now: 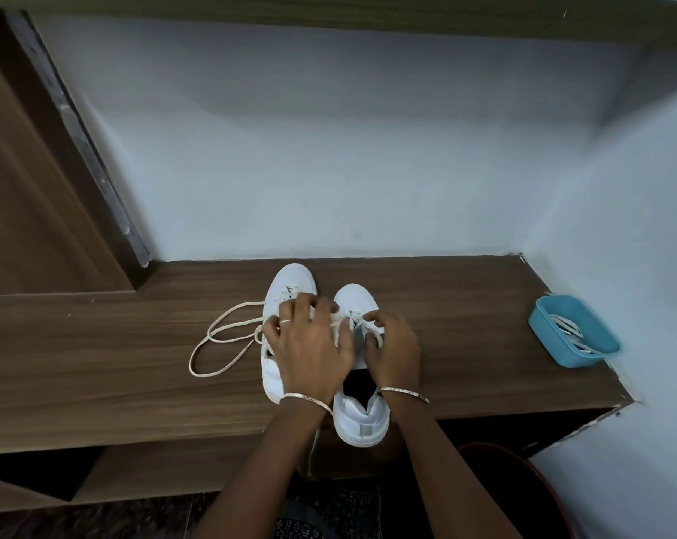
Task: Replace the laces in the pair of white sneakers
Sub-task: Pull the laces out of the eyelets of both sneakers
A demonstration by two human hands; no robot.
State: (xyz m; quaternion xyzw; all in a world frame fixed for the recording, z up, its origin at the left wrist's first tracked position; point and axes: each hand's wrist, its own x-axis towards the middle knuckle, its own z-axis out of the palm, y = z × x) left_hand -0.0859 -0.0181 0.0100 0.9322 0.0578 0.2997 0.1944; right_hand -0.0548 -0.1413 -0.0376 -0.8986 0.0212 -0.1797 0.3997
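Two white sneakers stand side by side on a brown wooden ledge [95, 363], toes pointing away from me. The left sneaker [288, 284] is partly under my left hand [309, 348]. A loose cream lace [220, 336] loops out from its left side across the wood. The right sneaker [362, 418] has its heel over the ledge's front edge. My left hand reaches across, and its fingers and thumb pinch the right sneaker's lace [342, 324] near the eyelets. My right hand [393, 348] curls its fingers round the same lace from the right. Both hands are slightly blurred.
A blue plastic tray [545, 332] holding white laces sits at the ledge's right end, next to the white wall. A wooden door frame [76, 122] rises at the left. A dark red rounded object [531, 484] is below at the right.
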